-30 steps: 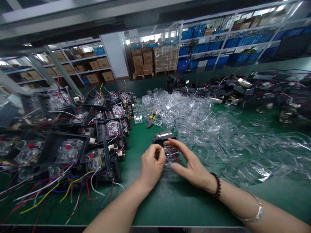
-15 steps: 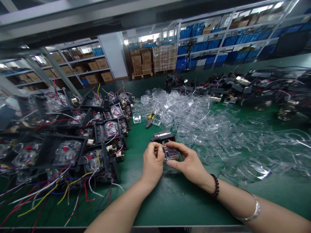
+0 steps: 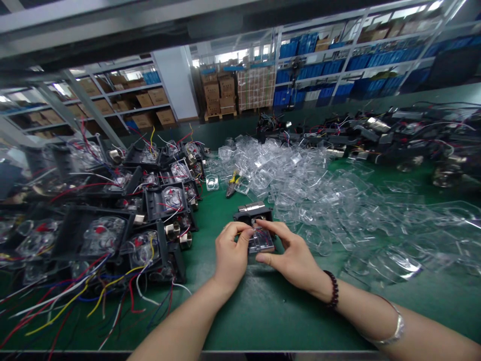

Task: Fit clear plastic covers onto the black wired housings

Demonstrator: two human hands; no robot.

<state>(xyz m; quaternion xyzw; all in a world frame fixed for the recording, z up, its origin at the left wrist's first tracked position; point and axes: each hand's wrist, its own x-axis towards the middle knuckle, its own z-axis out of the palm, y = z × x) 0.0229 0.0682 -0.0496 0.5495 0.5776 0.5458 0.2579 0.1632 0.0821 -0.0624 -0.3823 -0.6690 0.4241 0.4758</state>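
A dark housing [image 3: 266, 213] with a metal fitting [image 3: 251, 206] at its far side lies on the green table between my hands. A clear plastic part [image 3: 262, 241] sits at its near side, with thin wires by it. My left hand [image 3: 233, 250] is closed in a pinch at the housing's left side; what lies between thumb and forefinger is too small to name. My right hand [image 3: 291, 253] curves around the right side, its fingertips on the clear part and the thumb at its near edge.
Housings with loose coloured wires [image 3: 101, 233] crowd the left side. A heap of clear plastic pieces [image 3: 300, 175] spreads to the right. Yellow-handled pliers [image 3: 232, 185] and a clear square piece [image 3: 212, 182] lie beyond the housing. More dark assemblies [image 3: 361, 133] are at the back right.
The clear part now lies lower and flatter at the housing's near side. My left hand has shifted slightly left and nearer, and my right thumb has moved a little toward me.
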